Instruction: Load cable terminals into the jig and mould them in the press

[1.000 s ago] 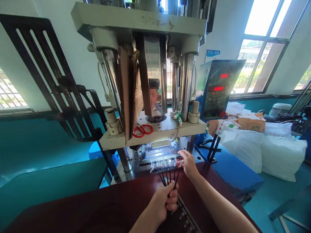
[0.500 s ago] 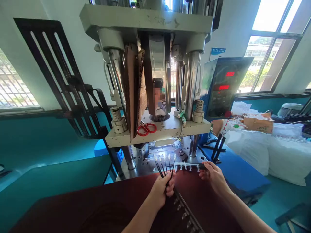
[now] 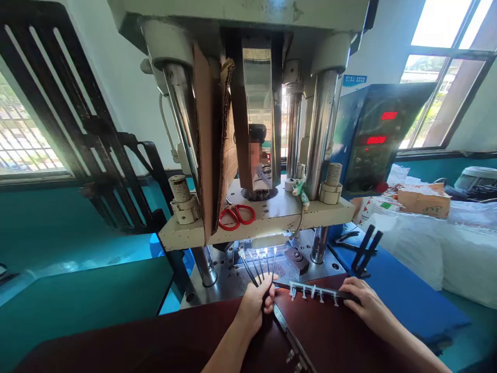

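Observation:
My left hand (image 3: 255, 304) is closed round several thin black cables (image 3: 248, 269), which fan upward and end in small whitish tips. My right hand (image 3: 363, 299) grips the right end of a dark bar (image 3: 347, 295) low over the dark red tabletop. Along that bar runs a pale plastic strip (image 3: 314, 290) with short prongs pointing down. Below my left hand, a second dark bar (image 3: 291, 334) with small metal clips slants toward the bottom edge; whether that hand touches it I cannot tell.
A large press (image 3: 248, 228) stands straight ahead, its lit metal bed behind my hands. Red-handled scissors (image 3: 237, 216) and folded cardboard (image 3: 215, 150) rest on its middle plate. To the right are a control box (image 3: 384, 140), a blue table (image 3: 404, 290) and white sacks (image 3: 466, 254).
The view has moved closer to the press. My right hand and the bar with the pale strip have come lower and to the right. My left hand still holds the cables.

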The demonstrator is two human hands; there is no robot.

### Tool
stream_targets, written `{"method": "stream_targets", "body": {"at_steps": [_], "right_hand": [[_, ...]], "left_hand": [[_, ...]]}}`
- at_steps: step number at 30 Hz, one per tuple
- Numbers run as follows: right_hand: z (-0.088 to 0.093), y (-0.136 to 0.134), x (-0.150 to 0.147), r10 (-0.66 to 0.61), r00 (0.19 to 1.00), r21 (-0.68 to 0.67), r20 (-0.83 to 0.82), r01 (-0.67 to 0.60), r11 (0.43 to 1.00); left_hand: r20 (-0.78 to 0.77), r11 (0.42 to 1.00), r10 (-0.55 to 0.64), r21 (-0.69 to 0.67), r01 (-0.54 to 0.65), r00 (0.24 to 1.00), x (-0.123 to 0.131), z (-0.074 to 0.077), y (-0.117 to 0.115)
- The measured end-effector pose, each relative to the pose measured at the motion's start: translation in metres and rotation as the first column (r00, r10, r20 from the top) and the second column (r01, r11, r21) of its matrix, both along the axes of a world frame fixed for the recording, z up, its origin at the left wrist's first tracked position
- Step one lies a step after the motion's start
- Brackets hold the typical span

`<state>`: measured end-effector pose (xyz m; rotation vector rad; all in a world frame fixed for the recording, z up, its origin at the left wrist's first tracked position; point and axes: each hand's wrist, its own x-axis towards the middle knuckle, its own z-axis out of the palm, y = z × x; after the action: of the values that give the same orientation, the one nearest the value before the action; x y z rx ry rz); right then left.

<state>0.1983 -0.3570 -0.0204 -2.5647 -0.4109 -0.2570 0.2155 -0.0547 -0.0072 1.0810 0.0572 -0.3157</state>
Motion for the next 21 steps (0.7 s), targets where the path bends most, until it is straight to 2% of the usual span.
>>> {"method": "stream_targets", "body": {"at_steps": [3,5,7,10,14,16,19,21], "right_hand": [[0.006,0.009,-0.001,-0.065,0.994,-0.068,0.083,0.071,0.995],[0.020,0.026,-0.004,-0.045,0.992,-0.036,0.119,0.049,0.998],[0.037,0.051,-0.008,0.052,0.996,0.054,0.067,-0.055,0.997],[0.055,0.095,-0.009,0.190,0.981,0.220,-0.044,-0.176,0.960],[0.052,0.142,0.006,0.199,0.978,0.388,-0.061,-0.160,0.908],[0.046,0.157,0.018,0.206,0.972,0.526,-0.114,-0.117,0.843],[0.041,0.176,0.035,0.342,0.908,0.758,-0.243,-0.042,0.651],[0.040,0.186,0.042,0.392,0.875,0.829,-0.285,0.019,0.559]], "left_hand": [[-0.018,1.000,-0.003,0.003,0.003,1.000,-0.001,0.001,0.000],[-0.020,1.000,-0.009,-0.003,0.009,1.000,-0.001,0.001,0.000],[-0.009,1.000,-0.018,-0.010,0.018,1.000,-0.001,0.001,0.001],[0.016,0.999,-0.037,-0.020,0.037,0.999,-0.001,0.000,0.001],[0.053,0.998,-0.054,-0.038,0.056,0.997,-0.003,0.002,0.001],[0.078,0.996,-0.077,-0.041,0.080,0.994,-0.004,0.004,0.000],[0.115,0.993,-0.113,-0.029,0.117,0.987,-0.005,0.004,-0.002],[0.116,0.994,-0.102,-0.034,0.107,0.988,-0.005,0.003,-0.002]]}}
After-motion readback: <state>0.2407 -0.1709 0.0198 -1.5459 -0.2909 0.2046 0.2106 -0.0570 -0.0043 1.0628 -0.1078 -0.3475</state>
